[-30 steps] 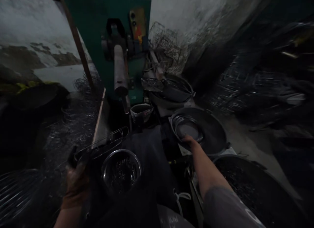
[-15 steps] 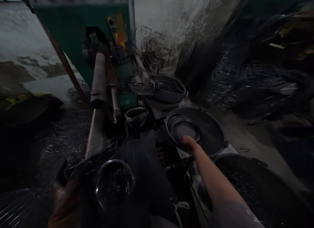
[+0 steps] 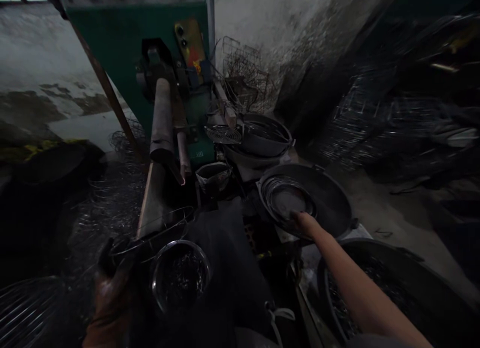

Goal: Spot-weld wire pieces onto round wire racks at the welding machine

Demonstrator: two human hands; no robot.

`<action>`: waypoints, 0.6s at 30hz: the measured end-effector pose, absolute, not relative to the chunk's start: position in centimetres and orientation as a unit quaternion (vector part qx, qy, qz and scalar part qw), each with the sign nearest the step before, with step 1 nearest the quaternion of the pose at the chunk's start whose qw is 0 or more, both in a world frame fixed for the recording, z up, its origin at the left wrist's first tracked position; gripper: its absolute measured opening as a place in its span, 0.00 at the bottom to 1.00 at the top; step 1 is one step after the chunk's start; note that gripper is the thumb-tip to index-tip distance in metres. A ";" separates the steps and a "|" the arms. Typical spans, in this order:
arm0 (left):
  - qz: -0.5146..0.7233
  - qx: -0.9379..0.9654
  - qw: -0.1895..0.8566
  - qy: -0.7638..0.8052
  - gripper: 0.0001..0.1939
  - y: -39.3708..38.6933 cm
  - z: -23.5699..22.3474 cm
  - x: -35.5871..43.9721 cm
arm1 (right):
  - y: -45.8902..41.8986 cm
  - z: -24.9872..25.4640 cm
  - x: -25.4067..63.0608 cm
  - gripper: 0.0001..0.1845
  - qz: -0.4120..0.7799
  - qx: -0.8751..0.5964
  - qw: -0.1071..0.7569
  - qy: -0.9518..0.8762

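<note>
My left hand [image 3: 114, 283], in a dark, stained glove, is closed around one end of a thin wire frame [image 3: 165, 248] at lower left. The frame is bent into a long loop and extends over a shiny metal bowl [image 3: 155, 283] of small wire pieces. My bare right hand [image 3: 305, 223] reaches into a wide dark pan [image 3: 333, 198]. Its fingers are closed at the near edge of a coil of stacked wire rings [image 3: 275, 188]; the fingertips are dim and partly hidden.
A green machine [image 3: 116, 53] with a thick metal arm [image 3: 162, 118] stands ahead, a phone [image 3: 189, 38] fixed to it. Another large pan [image 3: 326, 288] with small pieces is at lower right. Wire piles lie left and right; a round spiral grill [image 3: 224, 134] sits beyond a small bag [image 3: 213, 175].
The whole view has shifted, so things sit further right. My right hand has moved slightly right along the rings. My left hand keeps hold of the wire frame.
</note>
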State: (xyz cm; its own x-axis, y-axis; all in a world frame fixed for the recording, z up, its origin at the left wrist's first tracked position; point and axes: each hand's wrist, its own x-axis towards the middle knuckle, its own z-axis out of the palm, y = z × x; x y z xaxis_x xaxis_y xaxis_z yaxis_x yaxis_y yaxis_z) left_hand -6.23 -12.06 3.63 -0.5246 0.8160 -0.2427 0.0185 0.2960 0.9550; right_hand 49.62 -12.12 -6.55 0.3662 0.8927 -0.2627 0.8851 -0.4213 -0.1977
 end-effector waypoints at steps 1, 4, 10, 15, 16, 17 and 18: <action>0.518 0.293 0.388 0.704 0.43 -12.0 3.5 -6.2 | -12.2 -5.8 50.2 0.11 0.162 -0.831 0.019 -0.532; 0.528 0.293 0.370 0.706 0.44 -11.9 3.4 -5.7 | -12.0 -2.9 53.2 0.18 0.113 -0.862 0.049 -0.492; 0.530 0.289 0.399 0.690 0.45 -12.0 3.5 -5.0 | -11.0 0.2 57.2 0.19 0.031 -0.902 0.203 -0.379; 0.535 0.291 0.394 0.688 0.45 -12.3 3.6 -5.3 | -9.9 -0.5 54.3 0.19 0.056 -0.899 0.100 -0.423; 0.533 0.291 0.397 0.689 0.45 -12.3 3.6 -5.4 | -9.7 -0.4 53.8 0.19 0.055 -0.903 0.077 -0.418; 0.529 0.292 0.402 0.688 0.45 -12.3 3.5 -5.6 | -9.6 -0.2 53.6 0.19 0.053 -0.909 0.061 -0.409; 0.527 0.295 0.408 0.685 0.46 -12.3 3.3 -5.7 | -9.4 0.2 53.6 0.20 0.049 -0.916 0.053 -0.395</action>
